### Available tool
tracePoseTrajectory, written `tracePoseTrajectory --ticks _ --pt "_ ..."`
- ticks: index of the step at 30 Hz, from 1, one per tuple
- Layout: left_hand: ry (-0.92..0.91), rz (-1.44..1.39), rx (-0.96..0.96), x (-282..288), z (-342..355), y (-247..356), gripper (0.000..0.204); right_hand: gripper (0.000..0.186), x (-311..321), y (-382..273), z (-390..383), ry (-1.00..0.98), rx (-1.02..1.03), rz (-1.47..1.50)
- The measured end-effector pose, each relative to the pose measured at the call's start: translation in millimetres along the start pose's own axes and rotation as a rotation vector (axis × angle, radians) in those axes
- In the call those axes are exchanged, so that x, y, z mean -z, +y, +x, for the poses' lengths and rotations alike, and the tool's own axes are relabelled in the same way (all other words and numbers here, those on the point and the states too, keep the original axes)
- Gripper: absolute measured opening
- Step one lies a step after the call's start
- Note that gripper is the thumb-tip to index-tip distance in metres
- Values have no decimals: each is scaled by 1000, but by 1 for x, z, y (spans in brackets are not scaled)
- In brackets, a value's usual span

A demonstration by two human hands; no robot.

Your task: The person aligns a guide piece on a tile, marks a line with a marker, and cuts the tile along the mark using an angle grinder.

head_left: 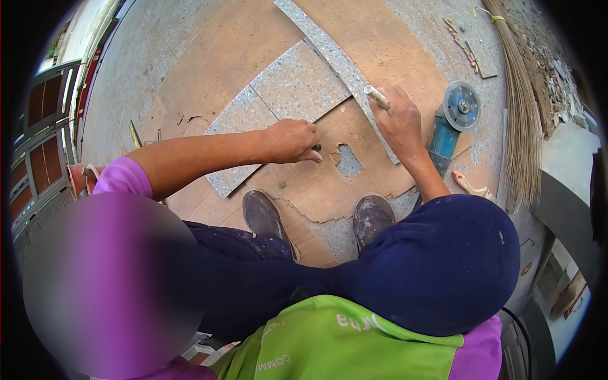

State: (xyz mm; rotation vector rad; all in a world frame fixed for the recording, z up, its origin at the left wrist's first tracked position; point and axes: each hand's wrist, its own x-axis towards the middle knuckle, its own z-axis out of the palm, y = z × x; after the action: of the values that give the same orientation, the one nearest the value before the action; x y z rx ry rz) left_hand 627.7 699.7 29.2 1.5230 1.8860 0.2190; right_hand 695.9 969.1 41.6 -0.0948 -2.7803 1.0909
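Note:
My right hand (pixel 400 120) is closed around a white marker-like stick (pixel 377 97), its blunt end pointing up and to the left. It is over the near part of a long, narrow strip of speckled tile (pixel 335 60). My left hand (pixel 292 140) is closed, with a small dark piece (pixel 316 147) at the fingertips, too small to name. That hand hovers over the near edge of the grey speckled tile (pixel 303 81), which has a thin dark line across it. The strip lies along the tile's right side. Where the stick's other end is, my hand hides.
Brown cardboard (pixel 405 50) with a torn hole lies under the tile. To the right are a blue angle grinder (pixel 448 126) with a bare disc, a paintbrush (pixel 470 185) and a straw broom (pixel 520 126). My shoes (pixel 372 221) stand at the cardboard's near edge.

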Motion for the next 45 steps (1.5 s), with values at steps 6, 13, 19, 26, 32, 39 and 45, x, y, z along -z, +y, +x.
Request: tracePoseTrajectory --ticks 6,13,19,26,32,39,45 --pt "359 57 38 50 33 -22 33 15 3 -9 -2 -29 4 75" --pt "401 141 277 76 46 -54 58 29 2 -31 -7 30 168 37" --pt "391 139 314 78 53 -57 58 24 -15 -38 5 25 246 140" --pt "327 148 336 84 51 -63 63 31 -12 -44 18 53 390 110" --pt "101 239 389 119 55 -53 68 27 -41 -39 18 -110 425 38" --pt "-329 233 569 158 82 -31 80 36 -91 -31 40 -76 461 29" --pt "-398 266 561 162 97 -29 82 22 -113 -27 47 -131 478 -155"
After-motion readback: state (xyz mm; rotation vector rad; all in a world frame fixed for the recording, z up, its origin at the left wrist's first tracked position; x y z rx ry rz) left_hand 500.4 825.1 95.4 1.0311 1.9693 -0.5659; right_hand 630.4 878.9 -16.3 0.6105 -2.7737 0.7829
